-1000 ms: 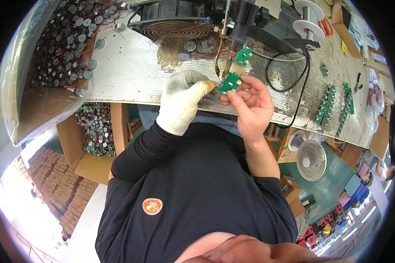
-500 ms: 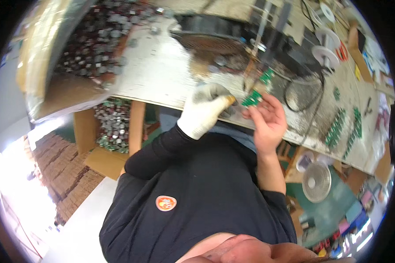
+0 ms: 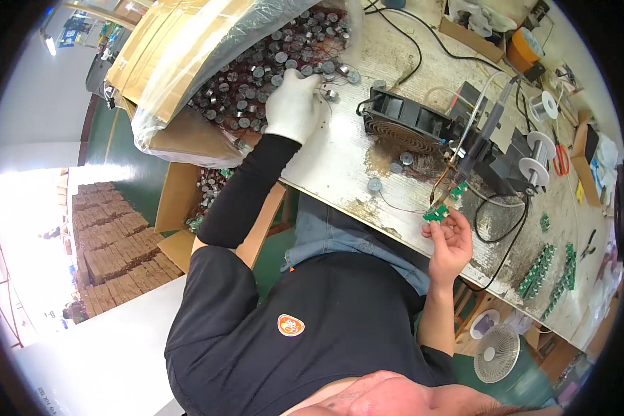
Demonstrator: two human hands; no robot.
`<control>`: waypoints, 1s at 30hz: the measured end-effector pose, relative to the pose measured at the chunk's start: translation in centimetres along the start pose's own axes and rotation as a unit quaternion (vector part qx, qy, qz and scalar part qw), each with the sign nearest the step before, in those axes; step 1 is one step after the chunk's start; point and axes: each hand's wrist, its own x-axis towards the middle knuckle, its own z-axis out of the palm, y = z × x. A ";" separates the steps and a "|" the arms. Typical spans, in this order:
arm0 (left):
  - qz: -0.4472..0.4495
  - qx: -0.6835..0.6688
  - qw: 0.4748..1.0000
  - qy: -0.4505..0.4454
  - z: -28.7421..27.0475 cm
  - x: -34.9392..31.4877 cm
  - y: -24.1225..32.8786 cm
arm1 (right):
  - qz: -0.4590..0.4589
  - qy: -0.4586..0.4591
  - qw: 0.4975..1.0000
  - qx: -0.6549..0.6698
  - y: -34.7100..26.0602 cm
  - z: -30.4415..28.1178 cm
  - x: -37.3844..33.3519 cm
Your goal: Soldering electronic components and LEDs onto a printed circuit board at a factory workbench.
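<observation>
**Left hand in the parts pile, right hand holding a small green board**

Your left hand (image 3: 295, 104), in a white glove, lay at the edge of the heap of small round metal parts (image 3: 256, 76), its fingers (image 3: 310, 84) curled down among them; whether they had closed on one, the view did not show. The black sleeve of that arm stretched back across the worktop (image 3: 340, 159) toward your body.

Your right hand (image 3: 451, 243) was bare and raised at the near edge of the worktop. Its fingers (image 3: 440, 229) were pinched together on a small green circuit board (image 3: 435, 213), held just under the tip of a soldering iron (image 3: 464, 163) that hung on a slant from a stand. A second small green board (image 3: 458, 190) sat right beside the iron's tip, just above the one you held.

The round parts spilled out of a clear plastic bag (image 3: 208, 48) lying in an open cardboard box (image 3: 152, 41) at the left end of the worktop, and a few loose ones lay scattered between the pile and the iron. A black fan (image 3: 409, 128) lay flat just left of the iron, with a dark cable looping near it. Two spools of solder wire (image 3: 537, 156) stood to the right of the iron, with red-handled cutters (image 3: 561, 159) beyond them. Rows of more green boards (image 3: 548, 274) lay farther right along the worktop. Under the worktop stood a small white fan (image 3: 496, 353) on the floor, and another cardboard box (image 3: 208, 194) of parts sat beneath the left end.
</observation>
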 end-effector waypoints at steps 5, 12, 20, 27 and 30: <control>0.026 0.016 0.999 -0.042 0.9 0.8 -1.6 | -0.011 0.008 1.000 0.008 0.2 -0.1 -0.3; -0.060 -0.366 0.925 0.083 0.2 -5.8 -1.1 | -0.005 -0.003 1.000 0.020 0.0 0.1 0.2; -0.231 -0.656 0.715 0.069 -0.4 -8.1 1.1 | -0.002 -0.007 1.000 0.010 -0.2 0.2 0.4; -0.275 -0.711 0.642 -0.083 -0.1 -11.2 4.9 | 0.002 -0.006 1.000 0.017 0.1 -0.1 0.3; -0.272 -0.711 0.639 -0.113 -0.2 -12.2 6.5 | 0.010 -0.019 0.999 0.029 0.0 -0.1 0.3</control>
